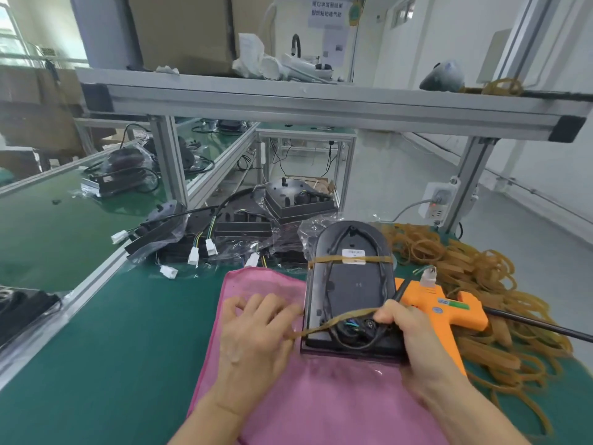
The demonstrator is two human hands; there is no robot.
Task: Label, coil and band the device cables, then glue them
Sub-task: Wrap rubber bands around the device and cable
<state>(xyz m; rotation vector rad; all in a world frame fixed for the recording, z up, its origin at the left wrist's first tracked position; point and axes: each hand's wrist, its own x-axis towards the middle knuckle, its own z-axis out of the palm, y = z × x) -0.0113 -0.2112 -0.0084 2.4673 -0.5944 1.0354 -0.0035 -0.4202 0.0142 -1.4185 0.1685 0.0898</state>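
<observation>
A black device [349,284] lies face down on a pink cloth [288,396], its cable [327,284] coiled on its back. One tan rubber band [324,259] crosses its upper part over a white label [354,254]. A second rubber band [337,321] is stretched across the near end. My left hand [253,332] pulls that band at the device's left edge. My right hand [404,329] pinches the band's other end at the right edge, holding the cable there.
An orange glue gun [449,309] lies right of the device, its cord running right. A heap of rubber bands [465,284] covers the green bench's right side. Bagged devices with white connectors [205,242] pile up behind the cloth. An aluminium shelf frame [321,104] spans overhead.
</observation>
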